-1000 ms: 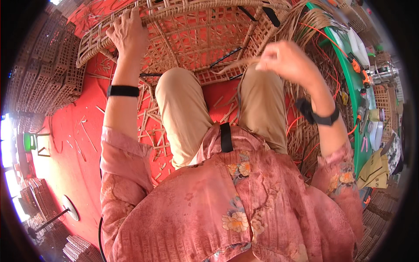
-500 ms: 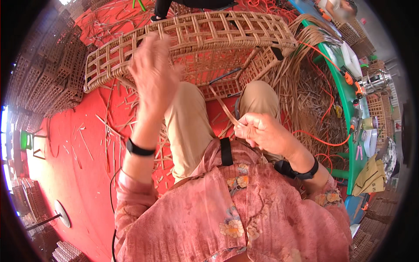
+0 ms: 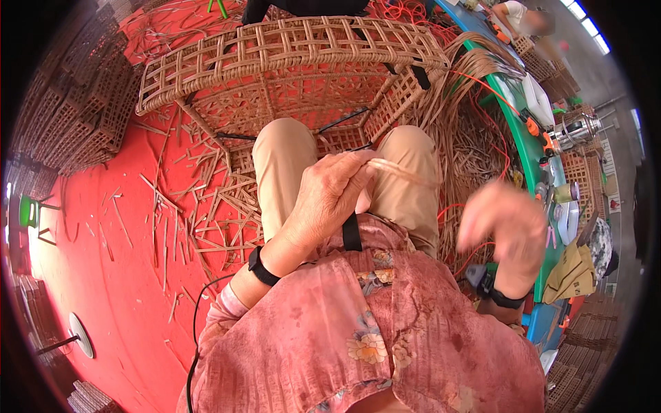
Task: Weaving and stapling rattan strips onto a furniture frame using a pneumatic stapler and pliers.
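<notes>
A large woven rattan basket frame (image 3: 310, 58) stands on the floor in front of my knees, with an openwork lattice band along its top. Above my lap my left hand (image 3: 327, 196) is closed in a pinch on a flat rattan strip (image 3: 405, 172). One length of that strip sticks out to the right over my right knee and looks slightly blurred. Off to the right, my right hand (image 3: 506, 224) is raised beside the green table, apart from the strip in my left hand. Motion smears its fingers, so whether it holds anything is hidden.
Cut rattan pieces (image 3: 206, 220) litter the red floor (image 3: 117, 289). Stacked woven baskets (image 3: 82, 103) rise at left. A heap of long strips (image 3: 461, 131) lies beside the green table (image 3: 520, 138), which carries tools and orange cords. Another person (image 3: 520, 17) is at far right.
My left hand has come down from the basket to my lap and now grips the strip. My right hand has left the strip and swung out to the right.
</notes>
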A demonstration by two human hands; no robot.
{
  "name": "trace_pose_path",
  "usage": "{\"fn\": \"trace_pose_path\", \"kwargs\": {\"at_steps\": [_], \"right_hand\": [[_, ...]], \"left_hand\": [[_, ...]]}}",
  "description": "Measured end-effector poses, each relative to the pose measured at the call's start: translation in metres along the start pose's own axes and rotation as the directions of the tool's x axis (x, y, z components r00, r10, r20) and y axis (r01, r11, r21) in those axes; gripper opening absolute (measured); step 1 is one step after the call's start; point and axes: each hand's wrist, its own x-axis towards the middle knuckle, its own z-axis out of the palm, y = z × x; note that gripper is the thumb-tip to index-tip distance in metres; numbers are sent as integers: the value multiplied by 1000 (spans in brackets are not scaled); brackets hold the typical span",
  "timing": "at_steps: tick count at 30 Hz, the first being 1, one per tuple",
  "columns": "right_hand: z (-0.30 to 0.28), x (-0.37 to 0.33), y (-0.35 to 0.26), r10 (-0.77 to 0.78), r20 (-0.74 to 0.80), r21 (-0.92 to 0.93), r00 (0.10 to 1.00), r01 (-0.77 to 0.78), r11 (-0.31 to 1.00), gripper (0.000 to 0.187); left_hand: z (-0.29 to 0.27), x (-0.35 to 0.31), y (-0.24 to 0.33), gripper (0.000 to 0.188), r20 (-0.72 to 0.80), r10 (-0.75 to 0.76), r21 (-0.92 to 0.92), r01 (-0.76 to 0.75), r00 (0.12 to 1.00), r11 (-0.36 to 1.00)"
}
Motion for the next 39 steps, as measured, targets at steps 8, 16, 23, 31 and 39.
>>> {"fn": "trace_pose_path", "kwargs": {"at_steps": [8,16,23,31,39], "right_hand": [[7,-6,89,454,-129,249,882,-414,876,61],[-90,31,46,19,-436,234,900,93,968,66],[-304,29,-46,18,-642,82,767,45,996,47],[-358,31,-93,-254,-813,-435,524,-258,862,33],[-109,125,7,-369,-664,-15,650,483,876,26]], "left_hand": [[4,17,21,23,-7,33,145,-32,999,989],[19,9,16,39,373,-278,-162,357,885,920],[40,-15,-16,20,461,127,-30,-128,878,991],[47,-28,-68,15,512,-216,588,-155,831,794],[12,54,15,72,-17,131,15,-131,991,991]]}}
